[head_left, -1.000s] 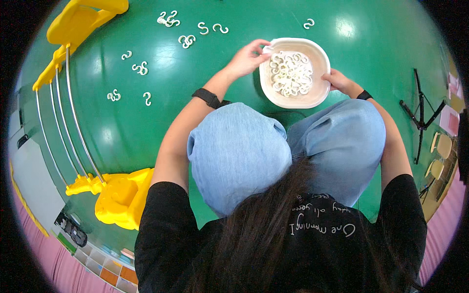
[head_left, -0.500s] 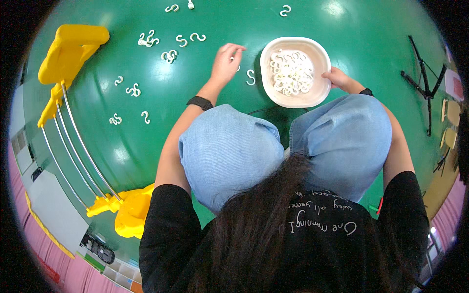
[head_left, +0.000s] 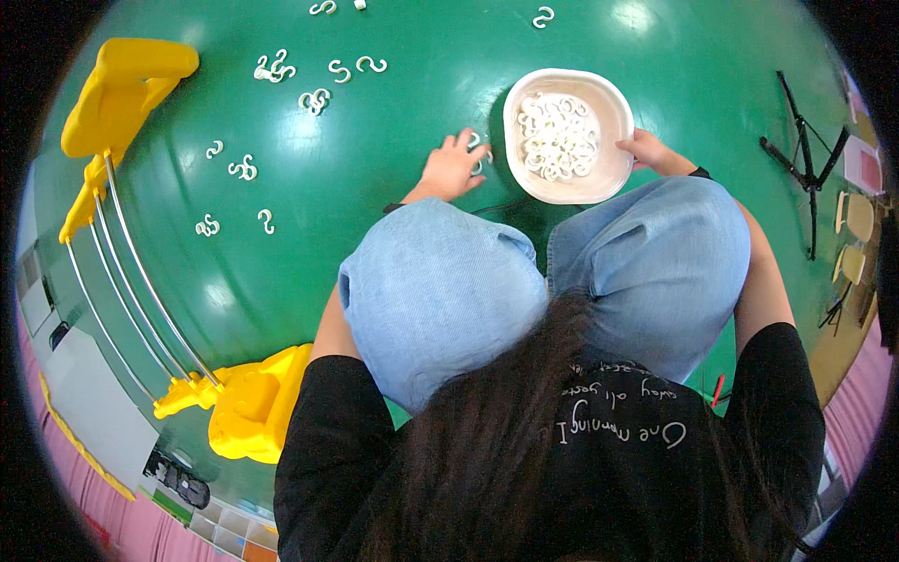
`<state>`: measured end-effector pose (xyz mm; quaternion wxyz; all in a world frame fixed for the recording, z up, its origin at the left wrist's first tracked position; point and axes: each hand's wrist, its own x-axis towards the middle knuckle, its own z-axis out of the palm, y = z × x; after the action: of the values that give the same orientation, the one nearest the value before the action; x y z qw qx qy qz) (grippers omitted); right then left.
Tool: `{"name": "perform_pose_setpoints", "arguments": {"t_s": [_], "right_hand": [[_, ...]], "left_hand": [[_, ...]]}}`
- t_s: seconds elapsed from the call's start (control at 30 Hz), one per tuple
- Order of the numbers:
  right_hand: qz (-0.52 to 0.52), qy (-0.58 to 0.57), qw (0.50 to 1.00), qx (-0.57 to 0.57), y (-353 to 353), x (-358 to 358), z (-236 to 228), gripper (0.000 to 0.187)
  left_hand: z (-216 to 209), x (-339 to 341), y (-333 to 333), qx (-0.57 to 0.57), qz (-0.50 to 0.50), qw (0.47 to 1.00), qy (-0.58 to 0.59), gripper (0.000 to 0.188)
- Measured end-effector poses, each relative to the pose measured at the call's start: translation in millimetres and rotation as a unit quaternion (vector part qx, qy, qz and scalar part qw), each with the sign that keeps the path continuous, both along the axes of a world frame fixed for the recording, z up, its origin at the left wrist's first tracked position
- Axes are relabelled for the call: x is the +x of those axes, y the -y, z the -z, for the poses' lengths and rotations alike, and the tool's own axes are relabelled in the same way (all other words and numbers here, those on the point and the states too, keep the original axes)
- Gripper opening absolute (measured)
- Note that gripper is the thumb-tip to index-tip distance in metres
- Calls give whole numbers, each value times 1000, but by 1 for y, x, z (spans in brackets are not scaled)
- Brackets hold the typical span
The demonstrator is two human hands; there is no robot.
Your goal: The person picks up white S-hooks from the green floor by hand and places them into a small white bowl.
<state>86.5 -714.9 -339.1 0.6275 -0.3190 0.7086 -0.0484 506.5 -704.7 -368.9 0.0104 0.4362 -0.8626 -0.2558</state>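
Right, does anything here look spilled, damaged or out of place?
The white S-shaped pieces strewn across the green floor look out of place: many matching ones lie together in the white basin. Whether they spilled or were laid there, I cannot tell. No damage is visible.

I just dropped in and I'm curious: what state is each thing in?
White basin: open-topped, partly filled
White S-shaped pieces inside: loosely heaped
Pieces outside: scattered, some singly, some clumped
Left hand: spread open, at pieces beside the basin
Right hand: closed on the basin's edge
Black stand: legs splayed
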Motion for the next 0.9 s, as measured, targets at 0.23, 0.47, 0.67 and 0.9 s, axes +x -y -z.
{"name": "perform_pose_setpoints", "arguments": {"t_s": [0.23,0.47,0.67,0.9], "right_hand": [[-35,-28,999,4,-2,-12,5,44],[-16,-1,1000,0,-4,1,4,45],[-9,-11,1000,0,-7,6,0,48],[-31,8,999,-14,-9,-14,5,46]], "left_hand": [[10,-11,-1,9,166,986,3,55],[0,27,42,102,-70,988,-96,47],[-83,-22,92,41,-77,945,-315,50],[-98,-59,80,198,78,921,-327,69]]}}
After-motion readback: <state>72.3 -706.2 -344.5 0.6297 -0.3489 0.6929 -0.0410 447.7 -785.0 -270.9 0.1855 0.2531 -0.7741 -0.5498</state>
